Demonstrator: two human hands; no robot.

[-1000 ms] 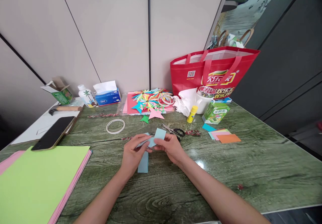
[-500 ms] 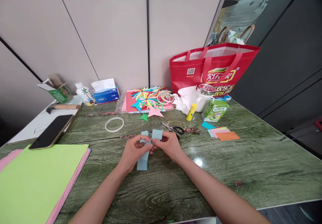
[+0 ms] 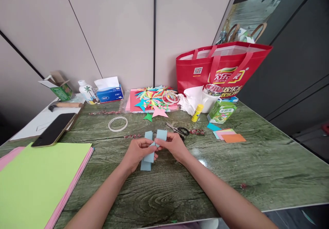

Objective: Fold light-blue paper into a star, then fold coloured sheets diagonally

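Light blue folded paper strips (image 3: 161, 135) are pinched between my two hands above the middle of the table. My left hand (image 3: 138, 152) grips them from the left, thumb and fingers closed on the paper. From the right, my right hand (image 3: 174, 145) pinches an upper piece near where the strips meet. The lower ends hang below my left fingers, one over the other. Just beyond my right hand lie scissors (image 3: 177, 129) with black handles, partly hidden by it. A roll of tape (image 3: 118, 123) lies farther to the left.
Coloured sheets (image 3: 46, 177) and a phone (image 3: 53, 129) lie left. Paper stars (image 3: 159, 111), a glue stick (image 3: 197, 112), a green drink carton (image 3: 221, 111), a white lidded mug (image 3: 208, 100) and a red bag (image 3: 197, 80) stand or lie behind. Small paper rectangles (image 3: 233, 138) lie right.
Below my left fingers a lower flap of the blue paper now shows, standing out over the strip under it. Both hands stay in nearly the same place; the view has shifted slightly.
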